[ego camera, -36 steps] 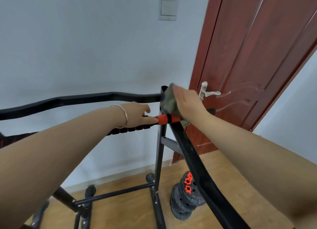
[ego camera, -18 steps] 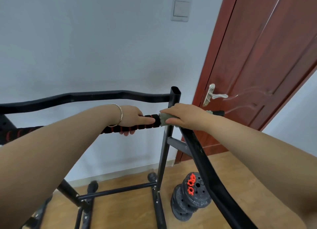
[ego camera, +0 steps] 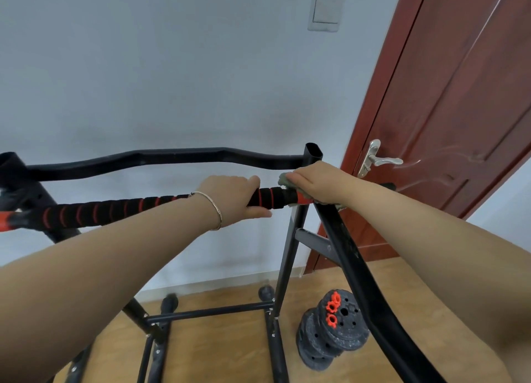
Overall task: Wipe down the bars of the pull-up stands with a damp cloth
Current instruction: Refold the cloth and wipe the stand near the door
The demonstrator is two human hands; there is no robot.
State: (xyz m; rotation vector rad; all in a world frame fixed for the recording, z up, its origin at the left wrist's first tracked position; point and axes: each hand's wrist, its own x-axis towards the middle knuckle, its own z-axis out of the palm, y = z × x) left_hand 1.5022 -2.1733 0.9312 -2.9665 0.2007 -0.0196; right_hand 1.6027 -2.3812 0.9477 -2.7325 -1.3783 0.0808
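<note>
A black pull-up stand fills the view. Its padded black-and-red bar [ego camera: 120, 209] runs from the left to the right upright [ego camera: 311, 153]. My left hand [ego camera: 238, 196] grips this padded bar near its right end, a thin bracelet on the wrist. My right hand [ego camera: 319, 183] holds a grey-green cloth [ego camera: 284, 179] pressed over the bar's red end, just beside the upright. Most of the cloth is hidden under the hand. A curved black top bar [ego camera: 161, 158] runs behind, and a slanted black bar [ego camera: 353, 267] descends to the right.
A red-brown door [ego camera: 448, 101] with a silver handle [ego camera: 379, 160] stands right of the stand. Black weight plates with orange collars [ego camera: 333, 334] lie on the wooden floor. The stand's base bars [ego camera: 207, 312] cross the floor. A wall switch [ego camera: 326, 9] is above.
My right hand with the cloth came down from the top of the upright onto the red end of the padded bar. My left hand has kept its grip there.
</note>
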